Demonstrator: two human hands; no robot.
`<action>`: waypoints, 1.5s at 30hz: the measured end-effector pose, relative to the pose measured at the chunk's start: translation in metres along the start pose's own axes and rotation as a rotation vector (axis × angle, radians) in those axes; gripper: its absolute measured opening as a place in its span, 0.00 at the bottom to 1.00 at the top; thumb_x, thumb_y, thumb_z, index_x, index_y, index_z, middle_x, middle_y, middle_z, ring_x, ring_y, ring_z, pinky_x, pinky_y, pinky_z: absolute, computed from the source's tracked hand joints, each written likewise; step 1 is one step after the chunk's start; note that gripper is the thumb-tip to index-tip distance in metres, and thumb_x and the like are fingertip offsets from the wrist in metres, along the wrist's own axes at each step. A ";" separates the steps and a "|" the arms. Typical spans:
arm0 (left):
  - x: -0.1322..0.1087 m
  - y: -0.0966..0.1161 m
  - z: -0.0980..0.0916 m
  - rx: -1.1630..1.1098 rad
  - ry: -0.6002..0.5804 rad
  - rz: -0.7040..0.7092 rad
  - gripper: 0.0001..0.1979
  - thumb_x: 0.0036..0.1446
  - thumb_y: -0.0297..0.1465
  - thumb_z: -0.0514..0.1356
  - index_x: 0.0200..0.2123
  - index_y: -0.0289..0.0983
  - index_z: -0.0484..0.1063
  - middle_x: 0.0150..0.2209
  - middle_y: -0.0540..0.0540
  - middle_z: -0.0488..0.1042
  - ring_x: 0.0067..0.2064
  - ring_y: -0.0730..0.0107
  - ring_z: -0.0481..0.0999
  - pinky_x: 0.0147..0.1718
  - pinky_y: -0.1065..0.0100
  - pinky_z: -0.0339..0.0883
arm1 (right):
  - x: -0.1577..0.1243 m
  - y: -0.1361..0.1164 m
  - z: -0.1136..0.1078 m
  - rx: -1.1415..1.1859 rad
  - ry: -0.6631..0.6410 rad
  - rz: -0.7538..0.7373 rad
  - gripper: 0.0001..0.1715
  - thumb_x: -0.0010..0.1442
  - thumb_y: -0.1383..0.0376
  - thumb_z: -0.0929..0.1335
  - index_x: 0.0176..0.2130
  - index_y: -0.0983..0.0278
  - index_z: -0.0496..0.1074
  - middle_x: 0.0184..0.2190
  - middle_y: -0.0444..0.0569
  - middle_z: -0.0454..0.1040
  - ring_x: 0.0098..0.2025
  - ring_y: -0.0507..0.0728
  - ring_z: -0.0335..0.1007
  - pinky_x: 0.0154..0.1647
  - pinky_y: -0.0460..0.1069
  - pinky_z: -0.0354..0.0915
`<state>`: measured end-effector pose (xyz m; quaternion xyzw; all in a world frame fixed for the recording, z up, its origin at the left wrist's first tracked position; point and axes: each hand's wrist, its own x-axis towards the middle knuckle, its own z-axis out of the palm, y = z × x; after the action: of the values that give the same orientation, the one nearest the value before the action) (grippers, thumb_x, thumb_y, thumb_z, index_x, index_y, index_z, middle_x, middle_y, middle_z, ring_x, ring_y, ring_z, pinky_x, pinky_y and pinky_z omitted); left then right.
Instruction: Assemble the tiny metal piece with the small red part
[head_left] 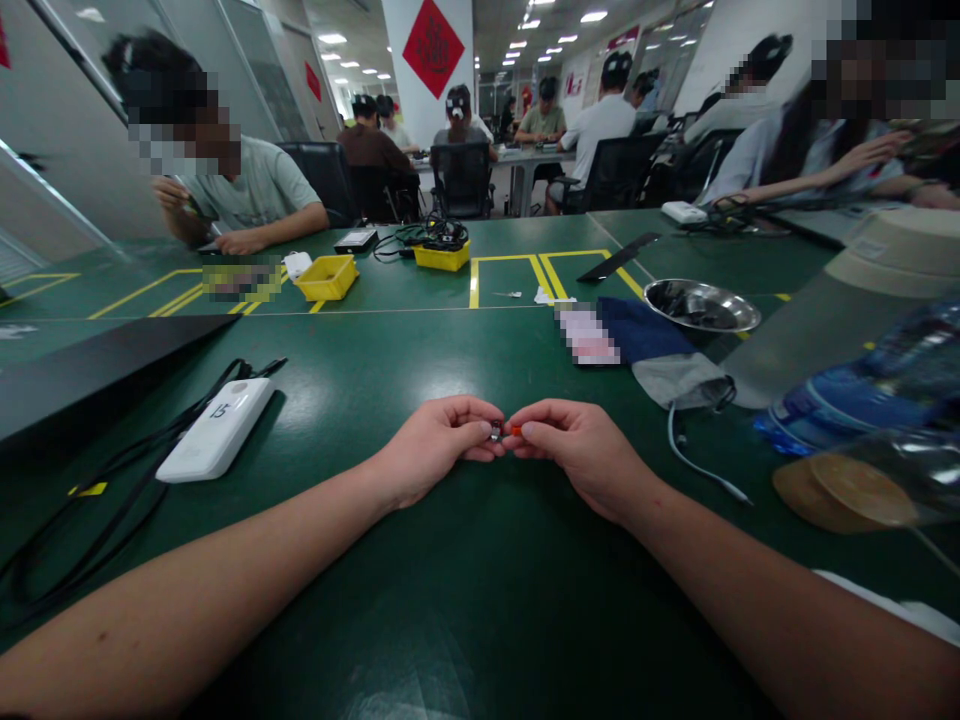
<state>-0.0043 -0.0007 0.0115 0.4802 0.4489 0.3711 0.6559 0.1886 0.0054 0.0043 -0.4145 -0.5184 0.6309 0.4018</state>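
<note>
Over the middle of the green table [420,580] my two hands meet, fingertips almost touching. My left hand [442,440] pinches a small shiny metal piece [496,432] between thumb and fingers. In a like pinch, my right hand [574,440] holds a small orange piece [517,431] close beside the metal one. Both pieces are mostly covered by the fingers, and their kind is too small to make out. Whether the two pieces touch, I cannot tell.
Left of my hands lies a white power bank [217,430] with black cables [127,470]. Yellow bins [328,278] stand farther back. To the right are a metal bowl [701,305], a grey-and-blue pouch [652,345] and bottles [862,380]. Co-workers sit around.
</note>
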 end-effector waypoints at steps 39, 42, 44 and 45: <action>-0.004 0.003 0.002 -0.170 -0.048 -0.001 0.07 0.59 0.25 0.59 0.42 0.32 0.71 0.35 0.44 0.76 0.36 0.72 0.78 0.39 0.70 0.72 | 0.003 0.005 -0.002 0.054 0.005 0.005 0.05 0.55 0.67 0.71 0.35 0.66 0.77 0.33 0.50 0.79 0.37 0.56 0.78 0.43 0.52 0.72; -0.004 0.001 0.002 -0.112 -0.054 0.025 0.09 0.57 0.24 0.61 0.42 0.33 0.71 0.36 0.45 0.76 0.36 0.74 0.77 0.39 0.71 0.71 | 0.002 0.004 -0.001 0.027 0.005 -0.009 0.05 0.54 0.68 0.72 0.35 0.66 0.77 0.33 0.50 0.79 0.36 0.55 0.78 0.42 0.51 0.72; -0.003 0.000 0.002 -0.061 -0.061 0.027 0.09 0.56 0.23 0.61 0.42 0.33 0.72 0.36 0.45 0.77 0.36 0.74 0.77 0.39 0.71 0.71 | 0.001 0.003 -0.001 0.017 -0.004 -0.009 0.06 0.54 0.68 0.72 0.35 0.66 0.76 0.33 0.50 0.79 0.36 0.55 0.78 0.41 0.51 0.72; -0.003 0.000 0.001 -0.043 -0.062 0.026 0.09 0.56 0.23 0.61 0.43 0.33 0.72 0.35 0.45 0.77 0.36 0.74 0.77 0.38 0.71 0.71 | 0.001 0.002 -0.001 0.013 -0.006 -0.009 0.05 0.54 0.68 0.72 0.35 0.66 0.76 0.33 0.50 0.79 0.36 0.55 0.78 0.41 0.51 0.71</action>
<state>-0.0042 -0.0040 0.0120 0.4831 0.4140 0.3742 0.6747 0.1893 0.0064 0.0016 -0.4077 -0.5172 0.6338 0.4057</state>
